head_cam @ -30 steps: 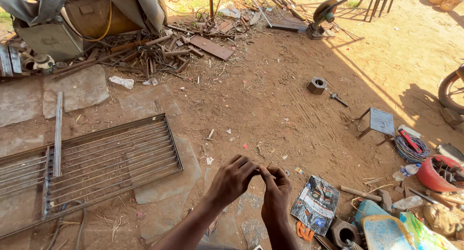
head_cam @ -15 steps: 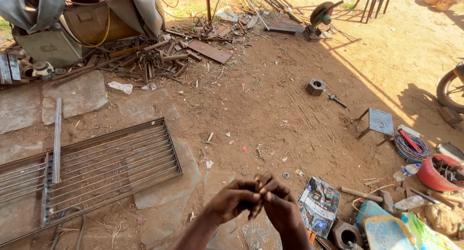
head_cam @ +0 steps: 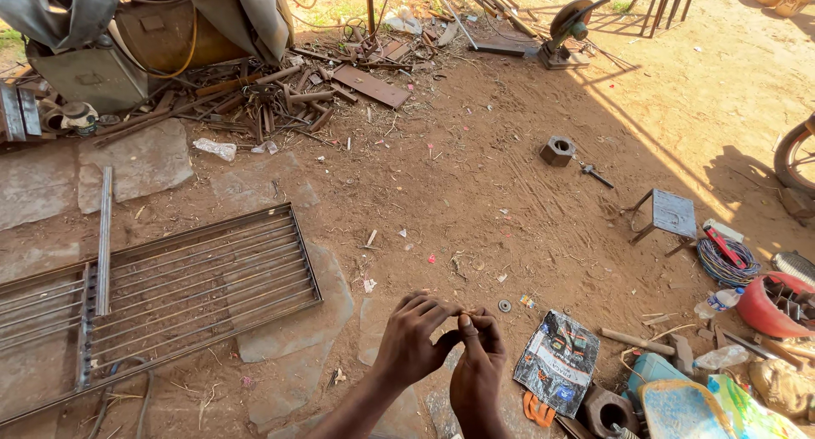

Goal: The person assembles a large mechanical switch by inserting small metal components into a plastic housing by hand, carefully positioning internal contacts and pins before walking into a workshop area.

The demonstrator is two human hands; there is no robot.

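Observation:
My left hand (head_cam: 410, 343) and my right hand (head_cam: 477, 367) meet low in the middle of the view, above bare dirt. Their fingertips pinch a small thin object (head_cam: 466, 313) between them; it is too small to identify. A small metal washer (head_cam: 505, 306) lies on the ground just right of my hands. A crumpled printed plastic bag (head_cam: 557, 363) lies further right. A welded metal grille (head_cam: 170, 295) rests on flat stones to the left.
Scrap metal (head_cam: 280, 95) is piled at the back by a metal box (head_cam: 85, 78). A chop saw (head_cam: 567, 31) stands far back. A small metal stool (head_cam: 671, 216), coiled wire (head_cam: 723, 261), a red basin (head_cam: 771, 305) and tools crowd the right side.
My hands have stayed joined and dropped slightly lower in view. The view has shifted a little; the fingers keep working the small object.

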